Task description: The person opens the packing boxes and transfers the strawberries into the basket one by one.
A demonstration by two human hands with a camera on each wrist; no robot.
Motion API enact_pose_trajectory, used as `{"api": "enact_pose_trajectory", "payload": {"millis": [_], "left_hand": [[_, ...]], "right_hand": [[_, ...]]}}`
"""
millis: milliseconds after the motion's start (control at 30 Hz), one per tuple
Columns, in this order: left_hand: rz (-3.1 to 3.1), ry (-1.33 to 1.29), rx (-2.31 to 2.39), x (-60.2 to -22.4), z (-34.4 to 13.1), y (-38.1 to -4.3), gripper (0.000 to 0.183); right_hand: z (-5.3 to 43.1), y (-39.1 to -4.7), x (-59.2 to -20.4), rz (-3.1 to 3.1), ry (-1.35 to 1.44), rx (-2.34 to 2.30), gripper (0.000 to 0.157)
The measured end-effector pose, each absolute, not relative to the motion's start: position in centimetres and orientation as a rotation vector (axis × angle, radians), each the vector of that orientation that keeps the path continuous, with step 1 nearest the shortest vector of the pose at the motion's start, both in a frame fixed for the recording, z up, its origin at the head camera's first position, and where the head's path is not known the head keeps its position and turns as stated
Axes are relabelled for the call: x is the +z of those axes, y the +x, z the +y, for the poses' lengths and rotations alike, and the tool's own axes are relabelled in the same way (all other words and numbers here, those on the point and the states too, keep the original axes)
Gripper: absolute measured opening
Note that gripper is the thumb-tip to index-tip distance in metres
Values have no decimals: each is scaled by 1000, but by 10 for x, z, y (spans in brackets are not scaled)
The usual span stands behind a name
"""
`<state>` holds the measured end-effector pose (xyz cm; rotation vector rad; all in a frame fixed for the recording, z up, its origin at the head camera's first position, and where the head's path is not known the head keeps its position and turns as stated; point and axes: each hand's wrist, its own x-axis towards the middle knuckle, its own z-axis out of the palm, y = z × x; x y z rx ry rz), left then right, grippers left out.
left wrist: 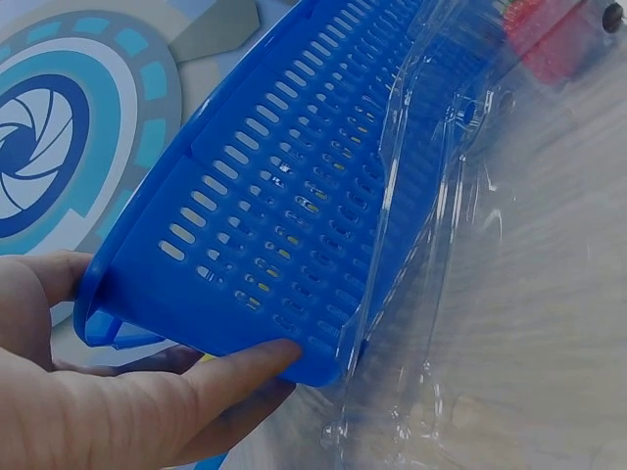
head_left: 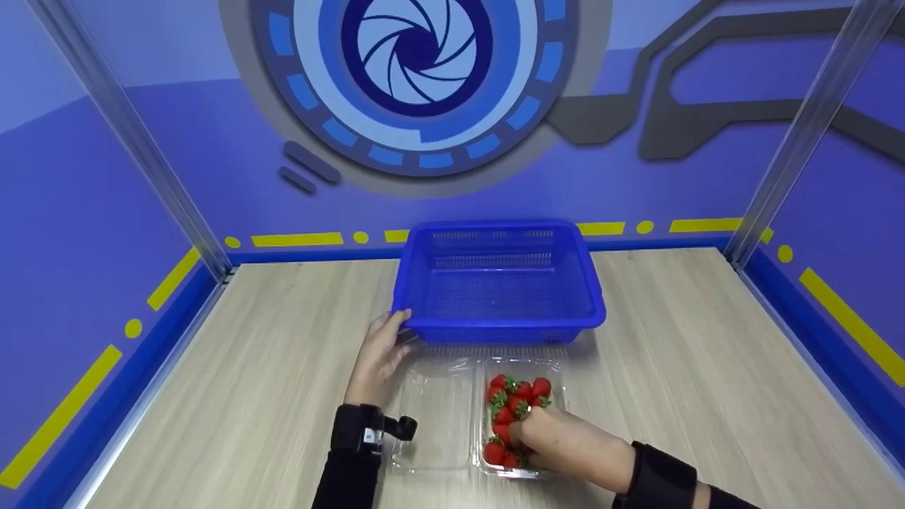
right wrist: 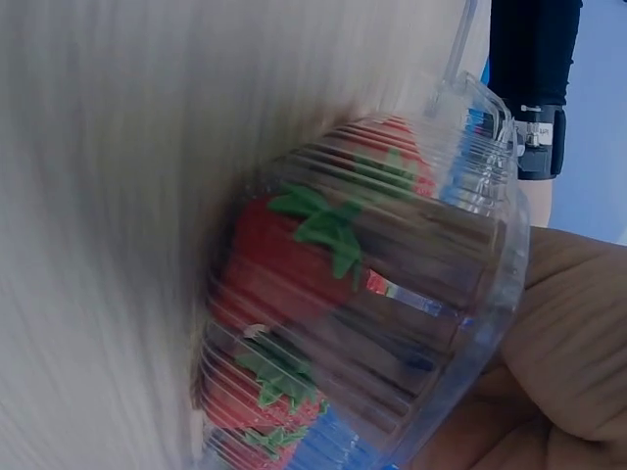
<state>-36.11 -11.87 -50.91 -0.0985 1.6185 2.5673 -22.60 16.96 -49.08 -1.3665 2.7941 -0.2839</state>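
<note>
A blue plastic basket (head_left: 498,323) with slotted sides stands at the back of the table. My left hand (head_left: 380,357) grips its near left corner. In the left wrist view the thumb is at the rim and the fingers lie along the slotted wall (left wrist: 225,206). Nearer me is a clear plastic box (head_left: 512,472) with several red strawberries (head_left: 499,393) in it, green leaves on top. My right hand (head_left: 565,442) reaches down into that box from the right, its fingers bent among the berries. Its fingertips are hidden, so I cannot tell whether they hold a berry.
The box's clear lid (head_left: 435,424) lies folded open to the left, just in front of the basket. Light wood-patterned tabletop (head_left: 283,339) surrounds both containers. Blue panels (head_left: 184,162) with metal corner posts wall in the back and sides.
</note>
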Motion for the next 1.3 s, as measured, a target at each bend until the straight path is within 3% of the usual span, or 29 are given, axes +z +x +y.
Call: {"api": "enact_pose_trajectory", "payload": {"millis": [900, 1300], "left_hand": [[1594, -125, 2595, -509, -119, -360, 33], [1587, -107, 2592, -510, -119, -359, 31]], "right_hand": [[172, -226, -487, 2788, -1406, -296, 24], [174, -233, -451, 2881, -1281, -386, 20]]}}
